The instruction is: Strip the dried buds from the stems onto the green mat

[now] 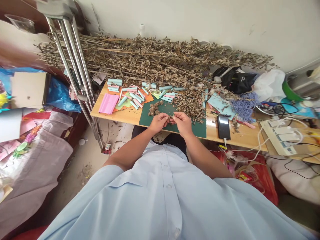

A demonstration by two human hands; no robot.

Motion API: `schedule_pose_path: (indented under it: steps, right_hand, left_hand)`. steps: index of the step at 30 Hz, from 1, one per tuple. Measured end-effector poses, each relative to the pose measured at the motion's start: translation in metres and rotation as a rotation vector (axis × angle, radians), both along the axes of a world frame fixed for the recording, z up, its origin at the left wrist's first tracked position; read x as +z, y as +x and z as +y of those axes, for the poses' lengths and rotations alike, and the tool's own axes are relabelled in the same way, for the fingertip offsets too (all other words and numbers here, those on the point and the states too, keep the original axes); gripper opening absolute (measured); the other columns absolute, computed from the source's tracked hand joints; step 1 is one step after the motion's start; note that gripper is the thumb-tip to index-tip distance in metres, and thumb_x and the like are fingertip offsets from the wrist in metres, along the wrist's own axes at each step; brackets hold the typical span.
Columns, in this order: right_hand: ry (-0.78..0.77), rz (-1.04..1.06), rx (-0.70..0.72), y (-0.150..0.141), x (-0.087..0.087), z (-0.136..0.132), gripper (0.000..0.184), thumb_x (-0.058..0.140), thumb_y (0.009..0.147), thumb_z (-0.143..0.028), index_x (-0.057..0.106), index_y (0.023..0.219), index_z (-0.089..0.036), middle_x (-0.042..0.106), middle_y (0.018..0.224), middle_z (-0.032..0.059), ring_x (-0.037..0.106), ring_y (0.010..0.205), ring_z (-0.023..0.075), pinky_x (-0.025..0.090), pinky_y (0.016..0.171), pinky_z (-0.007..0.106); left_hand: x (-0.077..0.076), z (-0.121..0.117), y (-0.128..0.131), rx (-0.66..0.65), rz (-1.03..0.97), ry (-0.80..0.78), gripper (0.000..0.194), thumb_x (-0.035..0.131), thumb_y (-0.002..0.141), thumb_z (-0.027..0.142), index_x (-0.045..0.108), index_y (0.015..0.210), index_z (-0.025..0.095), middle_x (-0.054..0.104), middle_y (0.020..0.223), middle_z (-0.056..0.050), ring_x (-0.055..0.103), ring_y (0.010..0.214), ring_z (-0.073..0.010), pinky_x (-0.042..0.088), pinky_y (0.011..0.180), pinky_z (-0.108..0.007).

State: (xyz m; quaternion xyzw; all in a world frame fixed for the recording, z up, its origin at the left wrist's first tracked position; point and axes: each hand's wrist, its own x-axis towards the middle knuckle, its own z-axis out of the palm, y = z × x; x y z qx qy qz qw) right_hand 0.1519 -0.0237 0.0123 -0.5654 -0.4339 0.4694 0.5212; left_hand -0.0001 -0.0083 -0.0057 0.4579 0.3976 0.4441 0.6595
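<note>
Both the left hand (pixel 158 122) and right hand (pixel 183 123) pinch one dried seed head (pixel 170 117)

The white wall (pixel 225 23) rose behind my wooden table (pixel 240 136), and a metal crutch (pixel 72 70) leaned against the table's left end. On my left, a bed under a floral pink sheet (pixel 32 166) ran alongside the pale floor (pixel 80 156), which was scattered with dried bits
</note>
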Motion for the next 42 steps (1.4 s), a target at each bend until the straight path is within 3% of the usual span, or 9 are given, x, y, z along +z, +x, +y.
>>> schedule_pose_path:
  steps: [7,21,42]
  right_hand:
    - [0.026,-0.004,0.029,-0.003,0.000,-0.002,0.032,0.073,0.075,-0.040,0.067,0.101,-0.023,0.070,0.087,0.0016,0.072,0.080,0.0194,0.062,0.074,0.037]
    - [0.076,0.064,-0.079,0.006,-0.007,0.001,0.036,0.076,0.073,-0.038,0.065,0.104,-0.022,0.068,0.084,0.0000,0.070,0.073,0.0166,0.059,0.065,0.031]
    - [0.099,0.068,-0.164,0.010,-0.010,0.004,0.034,0.071,0.077,-0.035,0.062,0.107,-0.021,0.067,0.087,0.0008,0.071,0.077,0.0173,0.060,0.067,0.032]
  left_hand:
    - [-0.002,0.000,0.001,0.020,0.005,-0.001,0.015,0.063,0.088,0.029,0.058,0.088,0.015,0.060,0.068,0.002,0.049,0.046,-0.0045,0.035,0.046,-0.019]
    - [-0.007,0.001,0.003,0.044,0.033,0.037,0.013,0.053,0.094,0.029,0.052,0.087,0.018,0.061,0.070,0.003,0.049,0.046,-0.0042,0.036,0.045,-0.018]
    - [-0.004,0.000,0.003,0.071,0.026,0.033,0.014,0.052,0.094,0.029,0.051,0.085,0.018,0.059,0.067,0.004,0.048,0.044,-0.0045,0.034,0.045,-0.019]
